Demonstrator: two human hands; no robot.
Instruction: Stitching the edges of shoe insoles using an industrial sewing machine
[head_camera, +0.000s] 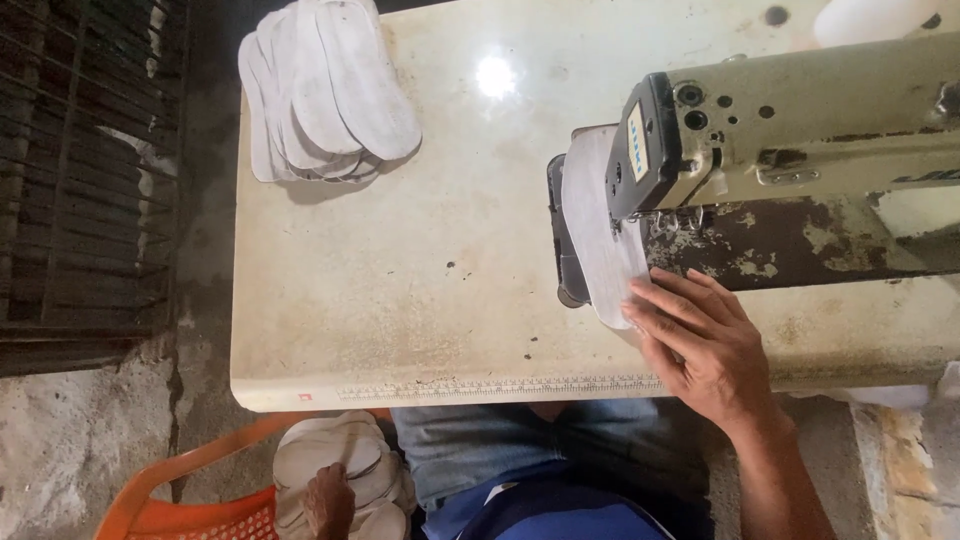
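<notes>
Lying lengthwise under the sewing machine head (690, 140), the white insole (600, 235) is pressed flat at its near end by the right hand (705, 345), fingers spread; the left hand (328, 500), curled, rests well apart on lap insoles (345, 455).

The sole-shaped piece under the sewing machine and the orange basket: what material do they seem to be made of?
Sole-shaped piece: probably fabric or thin foam; white, matt, flat and limp under the right hand. Orange basket: likely moulded plastic; smooth rim, lattice wall.
</notes>
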